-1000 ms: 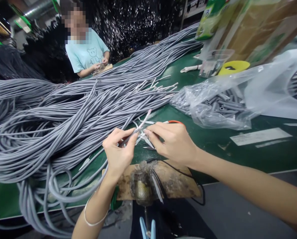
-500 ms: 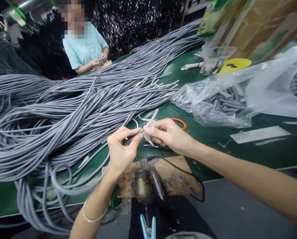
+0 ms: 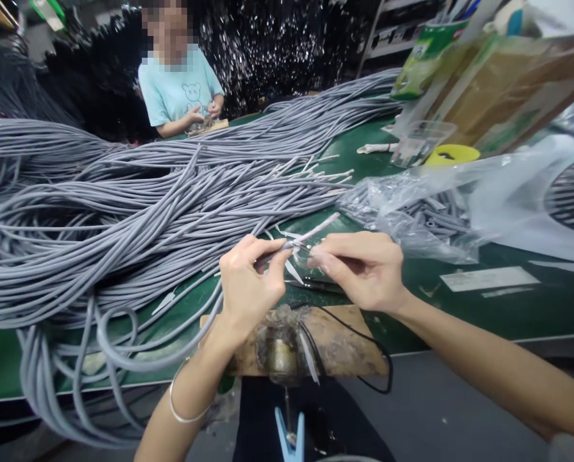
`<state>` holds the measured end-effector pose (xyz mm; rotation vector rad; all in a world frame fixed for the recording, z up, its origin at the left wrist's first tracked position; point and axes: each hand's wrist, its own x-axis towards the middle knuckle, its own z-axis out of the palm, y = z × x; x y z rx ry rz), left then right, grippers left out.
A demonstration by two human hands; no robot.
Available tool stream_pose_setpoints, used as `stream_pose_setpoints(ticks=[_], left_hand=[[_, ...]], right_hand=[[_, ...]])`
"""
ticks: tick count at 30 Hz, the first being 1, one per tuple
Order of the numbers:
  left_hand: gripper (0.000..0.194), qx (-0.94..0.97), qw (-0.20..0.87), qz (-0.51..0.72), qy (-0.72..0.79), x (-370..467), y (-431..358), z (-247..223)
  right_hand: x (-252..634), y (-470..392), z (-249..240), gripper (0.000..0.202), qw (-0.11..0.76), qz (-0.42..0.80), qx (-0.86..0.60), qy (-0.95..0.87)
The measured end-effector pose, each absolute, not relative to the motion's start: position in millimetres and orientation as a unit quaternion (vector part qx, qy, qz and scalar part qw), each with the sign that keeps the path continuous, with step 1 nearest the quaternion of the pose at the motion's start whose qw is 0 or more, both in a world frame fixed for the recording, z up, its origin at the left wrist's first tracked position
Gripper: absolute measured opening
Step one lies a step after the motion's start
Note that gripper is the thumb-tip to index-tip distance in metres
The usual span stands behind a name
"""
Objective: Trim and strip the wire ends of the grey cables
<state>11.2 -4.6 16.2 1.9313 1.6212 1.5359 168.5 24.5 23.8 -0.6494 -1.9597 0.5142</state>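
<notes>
Mid-frame, my left hand [image 3: 251, 279] pinches grey cable [image 3: 291, 245]; my right hand [image 3: 369, 269], apparently gripping fine strands [image 3: 304, 246], could snap them by overpulling.

two foreground hands [image 3: 252, 282] [image 3: 371, 273], one co-worker [image 3: 181, 90]

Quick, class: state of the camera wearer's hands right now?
Left hand: closed, holding a gray cable.
Right hand: closed in a pinch; what it holds is unclear.
</notes>
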Motion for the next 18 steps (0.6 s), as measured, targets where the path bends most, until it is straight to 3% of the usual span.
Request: stream_pose_setpoints(ticks=[5,10,18], left_hand=[[0.010,0.590,0.289,0.526,0.540,-4.4,1.7,16.6],[0.038,0.554,0.503,0.478,0.460,-6.8,6.5,22.1],[0.049,0.460,0.596,0.481,0.449,-2.5,7.9,17.9]], right_hand=[[158.7,28.7,22.7,0.029,0.478,0.234,-0.255,-0.807],[157.0,31.6,20.2,0.034,0.488,0.253,-0.260,-0.794],[157.0,30.8,16.1,0.031,0.466,0.267,-0.248,-0.806]])
